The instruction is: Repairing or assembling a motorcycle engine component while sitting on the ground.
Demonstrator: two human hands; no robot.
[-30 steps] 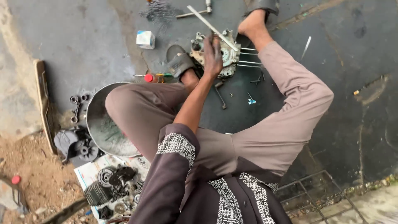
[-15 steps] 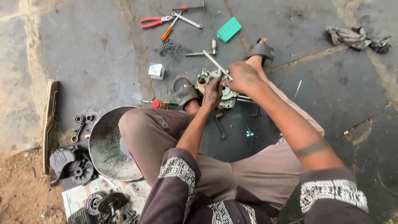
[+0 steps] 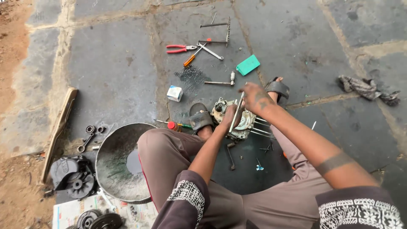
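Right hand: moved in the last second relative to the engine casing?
Yes. The right hand, out of view a second ago, now grips the top of the metal rod over the engine casing.

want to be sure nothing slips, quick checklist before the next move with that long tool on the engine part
1. Right hand grips top of long tool: ok.
2. Left hand steadies engine part near the tool's lower end: ok.
3. Engine part braced between the feet in sandals: ok.
4. Tool tip seated in the part: cannot tell, hidden by the left hand.
5. Loose small parts on the floor beside the legs: not ok.
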